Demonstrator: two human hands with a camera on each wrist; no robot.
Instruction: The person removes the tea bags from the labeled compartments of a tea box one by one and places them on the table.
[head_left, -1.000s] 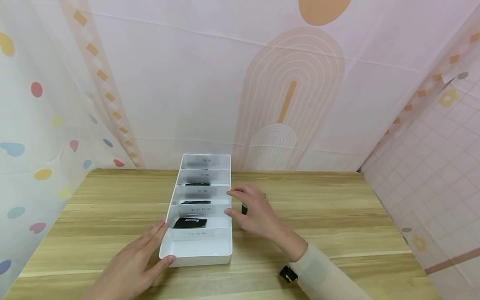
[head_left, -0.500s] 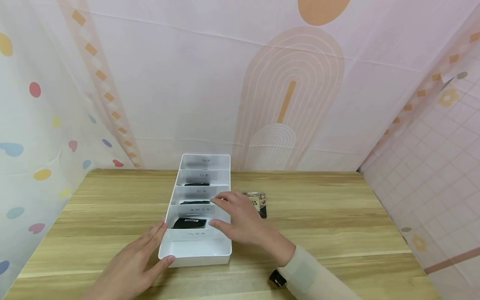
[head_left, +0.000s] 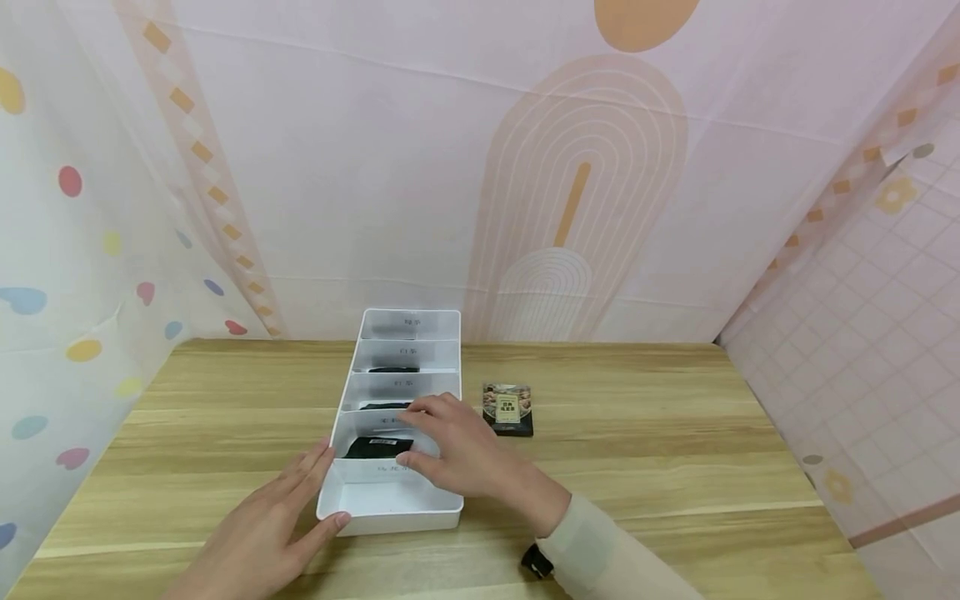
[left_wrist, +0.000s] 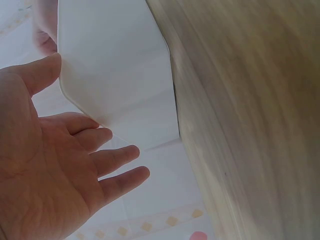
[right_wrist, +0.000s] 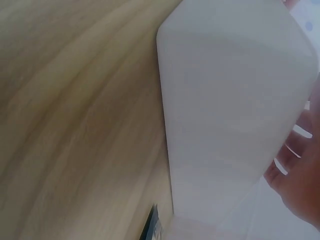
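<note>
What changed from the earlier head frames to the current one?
The right hand moved left, from the right rim of the white five-compartment box to over the compartment second from the near end, by its black packet. That uncovered the printed packet on the wooden table. No grasp or release shows. The left hand stayed at the box's near-left corner; box and packets stayed put.
</note>
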